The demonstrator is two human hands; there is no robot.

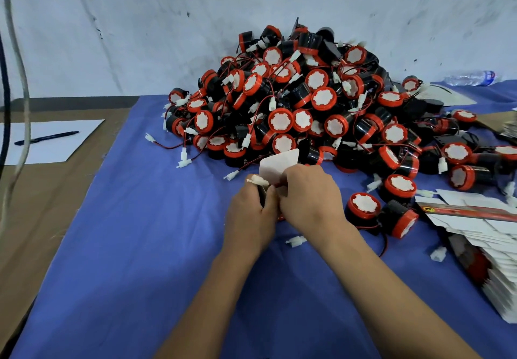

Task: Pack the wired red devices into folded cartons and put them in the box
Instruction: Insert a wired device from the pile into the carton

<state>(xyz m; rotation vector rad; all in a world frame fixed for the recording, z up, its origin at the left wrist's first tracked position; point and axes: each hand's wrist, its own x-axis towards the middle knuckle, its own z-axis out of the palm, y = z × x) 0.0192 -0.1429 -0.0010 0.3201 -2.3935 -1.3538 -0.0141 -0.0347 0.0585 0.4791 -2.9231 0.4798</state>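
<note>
Because the white connector [258, 181] on the device's lead pokes out beside the left thumb, it could well snag the carton [278, 167] flap as that flap folds down, leaving the lead pinched or the carton bulging (the device itself is hidden between the palms). Both hands meet over the blue tabletop [156, 246], just before the heap of red devices [307, 101]: the left hand [250, 218] clenches the carton body, the right hand [310, 193] curls over its top, each grip grasping the carton.

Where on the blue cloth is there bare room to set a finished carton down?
Bare blue cloth lies left of the left hand, reaching the cardboard strip, and near the camera. Crowded: the device pile behind, the flat carton stack on the right.
</note>
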